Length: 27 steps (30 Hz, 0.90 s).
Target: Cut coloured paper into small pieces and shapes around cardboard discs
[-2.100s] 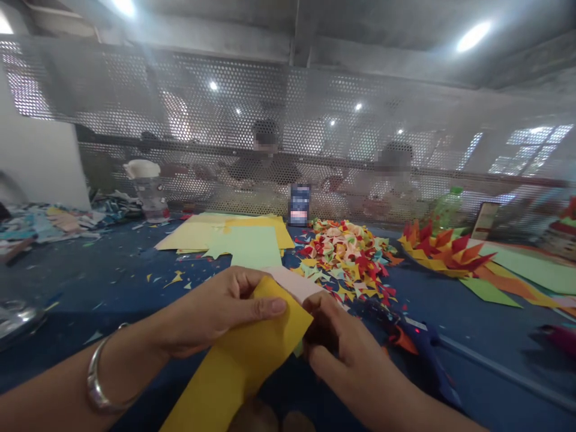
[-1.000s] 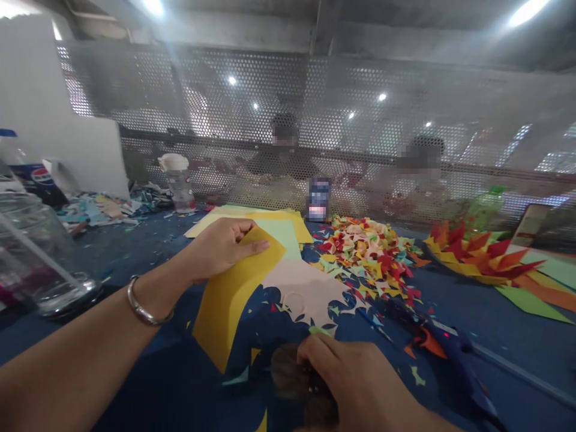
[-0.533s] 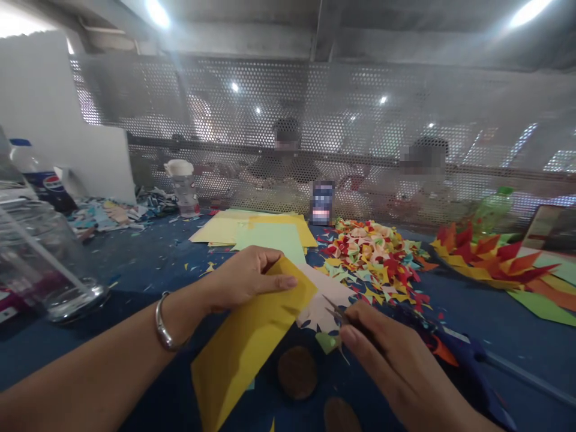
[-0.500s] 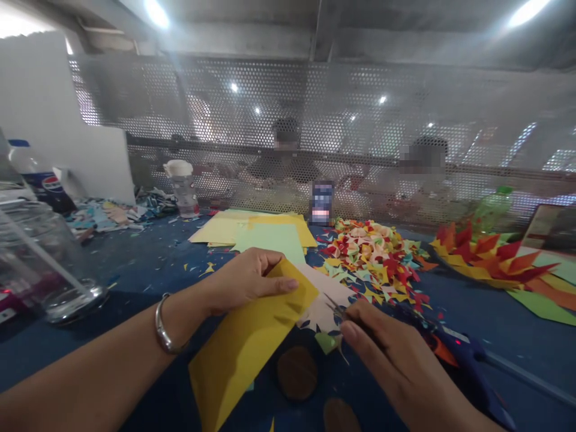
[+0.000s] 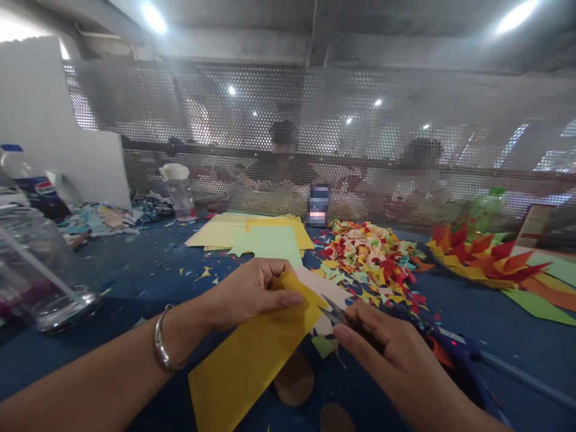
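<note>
Yellow paper (image 5: pixel 252 366): slanting up rightward as a long strip, being gripped near its upper end.
Scissors (image 5: pixel 339 314): blades standing parted, pointing at the paper's right corner.

Shiny, rounded silver bangle (image 5: pixel 161 348) around left wrist (image 5: pixel 191 324), both forearms (image 5: pixel 103 379) bare

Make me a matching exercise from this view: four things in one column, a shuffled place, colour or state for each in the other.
Column one:
1. Left hand
2. Phone
3. Right hand
4. Bracelet

Column two:
A. holding scissors
B. silver
C. gripping yellow paper
D. upright before the perforated panel

Pairs: 1-C, 2-D, 3-A, 4-B
</note>
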Each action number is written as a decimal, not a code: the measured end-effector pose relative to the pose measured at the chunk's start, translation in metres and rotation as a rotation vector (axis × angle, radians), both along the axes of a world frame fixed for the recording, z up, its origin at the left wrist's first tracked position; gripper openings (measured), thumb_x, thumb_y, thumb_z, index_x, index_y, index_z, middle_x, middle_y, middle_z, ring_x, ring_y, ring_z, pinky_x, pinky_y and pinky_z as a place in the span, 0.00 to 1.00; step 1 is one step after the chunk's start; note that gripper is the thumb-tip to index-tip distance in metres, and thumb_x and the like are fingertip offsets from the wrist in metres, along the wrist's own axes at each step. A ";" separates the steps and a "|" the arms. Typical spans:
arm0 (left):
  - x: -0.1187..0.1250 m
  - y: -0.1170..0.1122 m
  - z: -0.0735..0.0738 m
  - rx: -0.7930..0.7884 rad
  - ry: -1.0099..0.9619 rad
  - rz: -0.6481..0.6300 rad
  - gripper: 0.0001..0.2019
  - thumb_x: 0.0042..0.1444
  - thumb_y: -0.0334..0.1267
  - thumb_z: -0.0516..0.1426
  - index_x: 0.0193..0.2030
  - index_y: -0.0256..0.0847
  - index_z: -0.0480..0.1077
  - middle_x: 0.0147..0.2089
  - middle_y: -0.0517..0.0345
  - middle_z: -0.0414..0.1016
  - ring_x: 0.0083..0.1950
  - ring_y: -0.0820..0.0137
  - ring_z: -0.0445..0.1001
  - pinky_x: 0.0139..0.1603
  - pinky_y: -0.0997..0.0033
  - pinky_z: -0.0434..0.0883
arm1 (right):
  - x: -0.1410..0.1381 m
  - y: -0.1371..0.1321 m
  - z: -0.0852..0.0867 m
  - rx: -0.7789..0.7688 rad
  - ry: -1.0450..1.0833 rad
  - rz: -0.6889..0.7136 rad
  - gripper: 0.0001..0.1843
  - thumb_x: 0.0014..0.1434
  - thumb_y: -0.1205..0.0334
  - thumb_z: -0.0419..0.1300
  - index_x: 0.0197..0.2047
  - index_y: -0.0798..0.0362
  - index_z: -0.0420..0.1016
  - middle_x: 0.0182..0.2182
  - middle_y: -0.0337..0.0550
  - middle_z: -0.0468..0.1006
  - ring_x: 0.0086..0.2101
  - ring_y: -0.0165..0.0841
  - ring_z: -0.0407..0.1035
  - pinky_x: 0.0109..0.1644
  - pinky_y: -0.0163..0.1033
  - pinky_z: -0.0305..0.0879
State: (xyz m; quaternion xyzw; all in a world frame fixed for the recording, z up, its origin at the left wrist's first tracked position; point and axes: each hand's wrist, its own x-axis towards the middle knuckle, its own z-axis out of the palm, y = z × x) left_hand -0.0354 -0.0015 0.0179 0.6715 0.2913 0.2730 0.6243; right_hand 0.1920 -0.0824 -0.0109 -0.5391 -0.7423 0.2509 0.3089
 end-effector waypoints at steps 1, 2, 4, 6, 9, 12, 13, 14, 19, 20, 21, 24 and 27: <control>0.000 0.000 -0.001 0.000 -0.005 -0.009 0.12 0.52 0.42 0.64 0.34 0.38 0.68 0.30 0.61 0.76 0.28 0.75 0.72 0.28 0.78 0.65 | 0.001 0.000 0.000 0.004 -0.005 0.001 0.21 0.66 0.44 0.46 0.28 0.50 0.59 0.24 0.33 0.60 0.26 0.30 0.55 0.28 0.34 0.52; 0.001 0.001 -0.002 0.001 -0.006 -0.016 0.12 0.53 0.42 0.64 0.34 0.38 0.68 0.31 0.60 0.76 0.28 0.75 0.72 0.28 0.78 0.65 | 0.001 0.000 0.000 0.012 -0.012 0.000 0.21 0.66 0.44 0.46 0.28 0.50 0.59 0.24 0.33 0.60 0.26 0.30 0.55 0.28 0.34 0.52; 0.001 0.001 -0.003 0.007 -0.005 -0.022 0.12 0.52 0.42 0.65 0.34 0.38 0.68 0.31 0.60 0.76 0.28 0.75 0.72 0.28 0.78 0.65 | 0.001 0.000 0.000 0.035 -0.031 0.000 0.21 0.66 0.44 0.46 0.28 0.50 0.58 0.24 0.34 0.60 0.25 0.30 0.55 0.28 0.34 0.53; 0.001 0.002 -0.003 0.014 0.004 -0.020 0.12 0.52 0.42 0.65 0.34 0.38 0.68 0.31 0.60 0.76 0.29 0.74 0.72 0.28 0.77 0.65 | 0.001 0.000 0.001 0.053 -0.050 0.001 0.21 0.66 0.45 0.46 0.27 0.50 0.58 0.23 0.34 0.61 0.25 0.30 0.56 0.28 0.34 0.53; 0.002 0.003 -0.004 0.014 0.006 -0.024 0.12 0.51 0.42 0.65 0.35 0.39 0.69 0.32 0.59 0.77 0.30 0.73 0.73 0.29 0.77 0.65 | 0.001 0.000 0.002 0.063 -0.068 0.004 0.21 0.67 0.46 0.45 0.27 0.50 0.59 0.23 0.34 0.61 0.25 0.30 0.56 0.27 0.34 0.52; 0.002 0.002 -0.004 0.022 0.011 -0.034 0.12 0.51 0.43 0.65 0.35 0.39 0.69 0.33 0.59 0.77 0.31 0.73 0.73 0.30 0.76 0.66 | 0.001 0.000 0.001 0.061 -0.074 -0.001 0.22 0.67 0.45 0.45 0.26 0.50 0.58 0.22 0.33 0.60 0.25 0.30 0.55 0.27 0.34 0.52; 0.002 0.002 -0.004 0.030 0.012 -0.035 0.12 0.51 0.43 0.65 0.35 0.39 0.69 0.32 0.59 0.77 0.31 0.72 0.73 0.30 0.76 0.66 | 0.001 0.000 0.000 0.058 -0.075 -0.003 0.22 0.67 0.45 0.45 0.26 0.50 0.58 0.22 0.33 0.60 0.24 0.30 0.56 0.27 0.35 0.52; 0.002 0.002 -0.004 0.036 0.012 -0.037 0.12 0.51 0.44 0.65 0.35 0.39 0.69 0.33 0.59 0.77 0.31 0.72 0.73 0.31 0.75 0.66 | 0.001 0.000 0.000 0.056 -0.078 -0.004 0.22 0.67 0.45 0.45 0.26 0.50 0.58 0.22 0.33 0.60 0.24 0.30 0.56 0.27 0.35 0.52; 0.002 0.001 -0.005 0.061 0.009 -0.044 0.12 0.52 0.44 0.64 0.35 0.39 0.69 0.33 0.59 0.76 0.32 0.72 0.73 0.31 0.75 0.65 | 0.002 -0.001 -0.001 0.053 -0.095 -0.006 0.22 0.67 0.45 0.45 0.27 0.50 0.60 0.22 0.34 0.62 0.25 0.30 0.58 0.27 0.35 0.52; 0.002 0.001 -0.005 0.064 0.008 -0.044 0.12 0.52 0.44 0.64 0.35 0.39 0.69 0.33 0.59 0.76 0.32 0.72 0.73 0.31 0.75 0.65 | 0.002 -0.001 -0.001 0.054 -0.095 -0.009 0.22 0.67 0.45 0.45 0.27 0.50 0.60 0.22 0.34 0.62 0.25 0.30 0.58 0.27 0.35 0.52; 0.002 0.002 -0.005 0.063 0.006 -0.044 0.12 0.52 0.44 0.64 0.34 0.39 0.69 0.33 0.59 0.76 0.31 0.73 0.72 0.31 0.75 0.65 | 0.002 -0.001 -0.001 0.057 -0.095 -0.011 0.22 0.67 0.45 0.45 0.27 0.50 0.60 0.22 0.34 0.62 0.25 0.30 0.58 0.27 0.35 0.52; 0.003 0.001 -0.005 0.048 0.000 -0.044 0.13 0.51 0.43 0.65 0.33 0.38 0.69 0.31 0.59 0.75 0.30 0.73 0.72 0.31 0.75 0.65 | 0.001 -0.001 0.001 0.063 -0.096 -0.005 0.22 0.66 0.45 0.45 0.27 0.50 0.60 0.22 0.34 0.62 0.25 0.30 0.57 0.27 0.35 0.53; 0.004 0.001 -0.005 0.031 -0.007 -0.055 0.13 0.51 0.44 0.65 0.34 0.38 0.69 0.32 0.59 0.76 0.30 0.73 0.72 0.31 0.75 0.66 | 0.000 -0.001 0.002 0.058 -0.098 -0.005 0.22 0.66 0.45 0.45 0.26 0.50 0.60 0.22 0.34 0.62 0.24 0.30 0.57 0.27 0.35 0.52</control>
